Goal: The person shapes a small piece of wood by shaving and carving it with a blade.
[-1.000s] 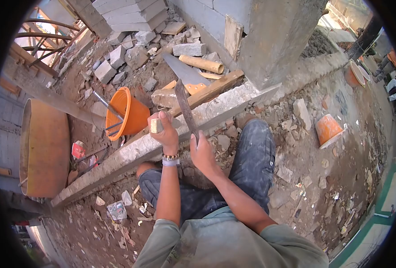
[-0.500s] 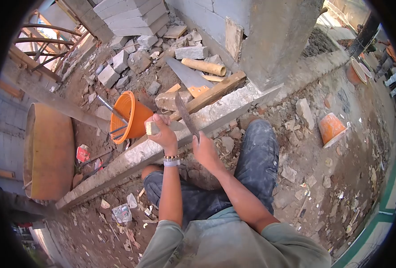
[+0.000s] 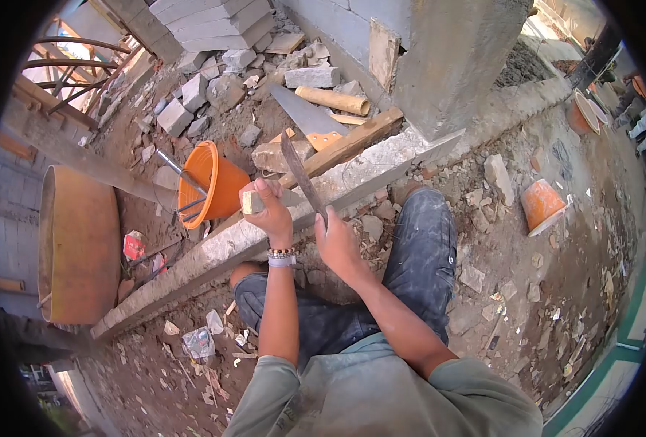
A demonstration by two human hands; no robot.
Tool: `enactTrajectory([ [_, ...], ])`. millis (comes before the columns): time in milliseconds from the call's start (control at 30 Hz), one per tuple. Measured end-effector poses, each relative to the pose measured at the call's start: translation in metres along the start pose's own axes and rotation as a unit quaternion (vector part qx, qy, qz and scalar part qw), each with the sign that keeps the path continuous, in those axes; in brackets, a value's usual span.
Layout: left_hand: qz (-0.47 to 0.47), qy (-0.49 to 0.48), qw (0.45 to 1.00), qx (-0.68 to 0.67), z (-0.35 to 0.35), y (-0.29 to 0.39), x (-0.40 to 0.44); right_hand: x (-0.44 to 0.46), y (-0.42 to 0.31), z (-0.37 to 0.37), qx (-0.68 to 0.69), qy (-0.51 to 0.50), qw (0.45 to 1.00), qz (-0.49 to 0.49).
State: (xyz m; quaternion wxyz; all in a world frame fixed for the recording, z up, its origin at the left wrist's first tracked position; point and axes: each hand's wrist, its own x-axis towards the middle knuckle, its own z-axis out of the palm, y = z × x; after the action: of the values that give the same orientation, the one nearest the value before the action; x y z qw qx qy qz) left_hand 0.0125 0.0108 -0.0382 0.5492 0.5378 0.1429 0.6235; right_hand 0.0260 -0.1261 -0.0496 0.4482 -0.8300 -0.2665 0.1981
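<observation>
My left hand is closed around a short wooden piece, whose pale cut end faces left. In my right hand is the handle of a machete, with fingers wrapped round it. Its dark blade points up and slightly left, just right of the wooden piece. Whether blade and wood touch I cannot tell. Both hands are above a low concrete beam, in front of my bent knees. Beyond them a handsaw with an orange handle lies by a timber plank.
An orange bucket with metal tools in it stands left of my hands, near a large rusty drum. Broken blocks and a bamboo piece lie ahead. Another orange bucket lies at right, beyond a concrete column.
My left hand with the wooden piece has turned slightly and its thumb now points up. The machete blade has shifted a little to the left.
</observation>
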Motion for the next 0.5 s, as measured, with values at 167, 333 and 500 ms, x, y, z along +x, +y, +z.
enactTrajectory([
  [167,-0.006,0.002,1.000,0.016,-0.001,-0.001,0.000,0.002,0.022,0.018,-0.028,0.002,1.000,-0.008],
  [333,0.002,0.001,1.000,0.012,0.002,-0.001,0.000,-0.002,0.003,0.000,0.002,-0.005,1.000,-0.002],
  [500,-0.012,0.000,1.000,0.025,0.000,0.002,-0.001,0.000,0.016,0.010,-0.029,-0.053,0.998,0.034],
])
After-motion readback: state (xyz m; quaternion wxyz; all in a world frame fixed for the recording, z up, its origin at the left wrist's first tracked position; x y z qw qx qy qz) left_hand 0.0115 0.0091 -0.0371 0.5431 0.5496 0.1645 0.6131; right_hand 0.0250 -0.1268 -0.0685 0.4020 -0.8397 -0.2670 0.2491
